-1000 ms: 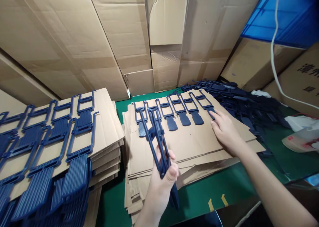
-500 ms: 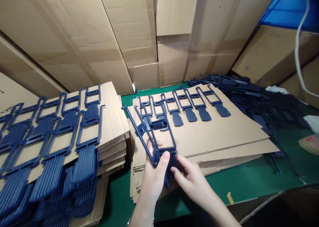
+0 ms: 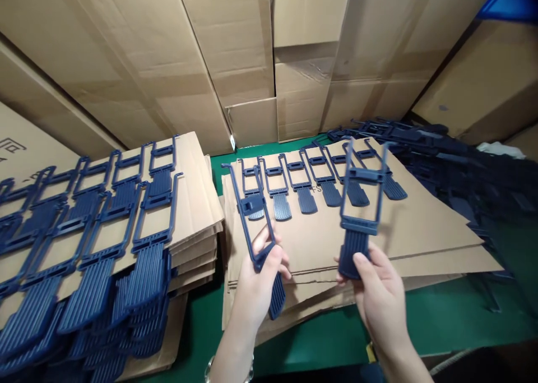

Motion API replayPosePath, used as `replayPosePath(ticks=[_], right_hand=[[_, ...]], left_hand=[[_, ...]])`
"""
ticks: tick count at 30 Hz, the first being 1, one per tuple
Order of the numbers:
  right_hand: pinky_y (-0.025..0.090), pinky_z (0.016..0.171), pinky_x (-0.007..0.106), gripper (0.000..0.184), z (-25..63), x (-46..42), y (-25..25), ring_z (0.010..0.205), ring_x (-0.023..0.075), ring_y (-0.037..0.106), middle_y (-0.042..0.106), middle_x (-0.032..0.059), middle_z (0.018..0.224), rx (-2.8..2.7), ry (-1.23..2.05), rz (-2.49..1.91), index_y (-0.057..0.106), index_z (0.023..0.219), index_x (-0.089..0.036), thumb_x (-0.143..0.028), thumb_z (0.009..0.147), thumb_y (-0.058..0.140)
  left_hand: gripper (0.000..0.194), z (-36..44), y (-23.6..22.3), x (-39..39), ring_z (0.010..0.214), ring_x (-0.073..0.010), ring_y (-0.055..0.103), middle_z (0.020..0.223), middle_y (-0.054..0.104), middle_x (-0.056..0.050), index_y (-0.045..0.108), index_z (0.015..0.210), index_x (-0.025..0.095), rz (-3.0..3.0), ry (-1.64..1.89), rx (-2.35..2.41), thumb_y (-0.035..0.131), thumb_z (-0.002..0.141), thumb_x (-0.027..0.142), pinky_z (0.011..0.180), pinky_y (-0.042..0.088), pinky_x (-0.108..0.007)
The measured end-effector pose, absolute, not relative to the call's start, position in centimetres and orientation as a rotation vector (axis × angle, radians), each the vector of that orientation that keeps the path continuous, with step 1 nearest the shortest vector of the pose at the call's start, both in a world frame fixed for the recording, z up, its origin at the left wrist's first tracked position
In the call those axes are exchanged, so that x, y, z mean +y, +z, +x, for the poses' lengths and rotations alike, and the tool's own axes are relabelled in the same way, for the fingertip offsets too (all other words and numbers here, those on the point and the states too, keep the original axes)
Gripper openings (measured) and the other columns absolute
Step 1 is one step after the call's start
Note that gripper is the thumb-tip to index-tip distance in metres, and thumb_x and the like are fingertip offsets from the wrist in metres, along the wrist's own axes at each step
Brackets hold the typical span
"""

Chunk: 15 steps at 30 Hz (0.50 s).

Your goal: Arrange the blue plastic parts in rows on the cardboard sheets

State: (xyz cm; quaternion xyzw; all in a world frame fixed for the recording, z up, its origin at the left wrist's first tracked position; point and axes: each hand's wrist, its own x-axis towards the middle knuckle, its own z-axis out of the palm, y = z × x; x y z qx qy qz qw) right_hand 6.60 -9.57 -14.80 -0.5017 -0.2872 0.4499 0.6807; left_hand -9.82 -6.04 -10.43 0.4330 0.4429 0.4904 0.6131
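Observation:
My left hand (image 3: 257, 282) grips a dark blue plastic clip (image 3: 252, 226) by its lower frame, held up and tilted left. My right hand (image 3: 378, 293) pinches the ribbed tab of a second blue plastic clip (image 3: 361, 203), holding it upright, apart from the first. Both hover over the near edge of a stack of brown cardboard sheets (image 3: 420, 231). A row of several blue clips (image 3: 313, 178) is fastened along the far edge of the top sheet.
At left lies another cardboard stack (image 3: 197, 203) loaded with rows of blue clips (image 3: 96, 254). A heap of loose blue clips (image 3: 441, 158) lies at the right rear on the green table (image 3: 454, 315). Cardboard boxes (image 3: 252, 52) wall the back.
My right hand left the cardboard's far edge, came to the bundle in my left hand and pulled one clip away to the right. The two clips are now held apart.

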Motion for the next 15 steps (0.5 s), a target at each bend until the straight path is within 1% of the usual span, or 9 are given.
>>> replayPosePath(ticks=[2, 4, 6, 9, 12, 14, 15], right_hand=[[0.049, 0.049, 0.026, 0.036, 7.9, -9.4, -14.9, 0.057, 0.0136, 0.057, 0.061, 0.0079, 0.08, -0.643, 0.855, -1.178, 0.054, 0.106, -0.015, -0.038, 0.079, 0.061], [0.049, 0.047, 0.027, 0.035, 9.0, -9.3, -15.0, 0.056, 0.0151, 0.057, 0.061, 0.0087, 0.078, -0.613, 0.706, -1.212, 0.056, 0.103, -0.014, -0.037, 0.078, 0.062], [0.048, 0.045, 0.028, 0.033, 9.8, -9.2, -15.0, 0.053, 0.0159, 0.056, 0.06, 0.0088, 0.073, -0.556, 0.579, -1.209, 0.057, 0.099, -0.011, -0.035, 0.077, 0.062], [0.047, 0.044, 0.028, 0.027, 10.4, -9.2, -15.0, 0.053, 0.0165, 0.056, 0.058, 0.0068, 0.067, -0.495, 0.456, -1.14, 0.057, 0.095, -0.009, -0.03, 0.077, 0.06], [0.047, 0.042, 0.027, 0.022, 10.4, -9.2, -15.1, 0.052, 0.0167, 0.056, 0.056, 0.0048, 0.063, -0.497, 0.389, -1.096, 0.058, 0.093, -0.009, -0.024, 0.076, 0.057], [0.047, 0.042, 0.029, 0.021, 10.2, -9.2, -15.2, 0.05, 0.0168, 0.055, 0.056, 0.0049, 0.062, -0.524, 0.376, -1.093, 0.057, 0.091, -0.009, -0.024, 0.076, 0.057], [0.048, 0.042, 0.03, 0.021, 10.1, -9.3, -15.3, 0.05, 0.017, 0.055, 0.056, 0.0051, 0.062, -0.538, 0.381, -1.092, 0.057, 0.091, -0.009, -0.024, 0.076, 0.057]], left_hand=[[0.05, -9.8, -10.3, -5.9, 0.057, -0.005, 0.051, 0.095, 0.049, -0.004, 0.048, 0.121, 0.02, 0.958, 1.122, 0.832, 0.051, 0.082, 0.051, 0.049, 0.046, -0.016], [0.056, -9.8, -10.3, -5.6, 0.054, -0.0051, 0.05, 0.093, 0.05, -0.006, 0.052, 0.113, 0.017, 0.879, 1.123, 0.694, 0.042, 0.081, 0.061, 0.045, 0.045, -0.016], [0.063, -9.9, -10.3, -5.3, 0.052, -0.0058, 0.05, 0.092, 0.051, -0.007, 0.054, 0.108, 0.014, 0.816, 1.142, 0.679, 0.035, 0.08, 0.067, 0.044, 0.045, -0.016], [0.063, -10.0, -10.1, -5.1, 0.052, -0.0068, 0.05, 0.092, 0.051, -0.008, 0.053, 0.113, 0.012, 0.773, 1.161, 0.696, 0.033, 0.083, 0.064, 0.041, 0.044, -0.017], [0.054, -10.5, -9.7, -5.5, 0.058, -0.008, 0.048, 0.095, 0.047, -0.007, 0.053, 0.115, 0.013, 0.76, 1.2, 0.728, 0.042, 0.083, 0.055, 0.04, 0.042, -0.016], [0.051, -11.0, -9.5, -6.2, 0.062, -0.0075, 0.045, 0.095, 0.043, -0.005, 0.047, 0.123, 0.018, 0.799, 1.272, 0.839, 0.047, 0.083, 0.049, 0.04, 0.04, -0.015], [0.053, -11.4, -9.5, -6.6, 0.063, -0.0074, 0.043, 0.095, 0.04, -0.004, 0.041, 0.129, 0.023, 0.855, 1.284, 0.93, 0.047, 0.083, 0.049, 0.039, 0.039, -0.014]])
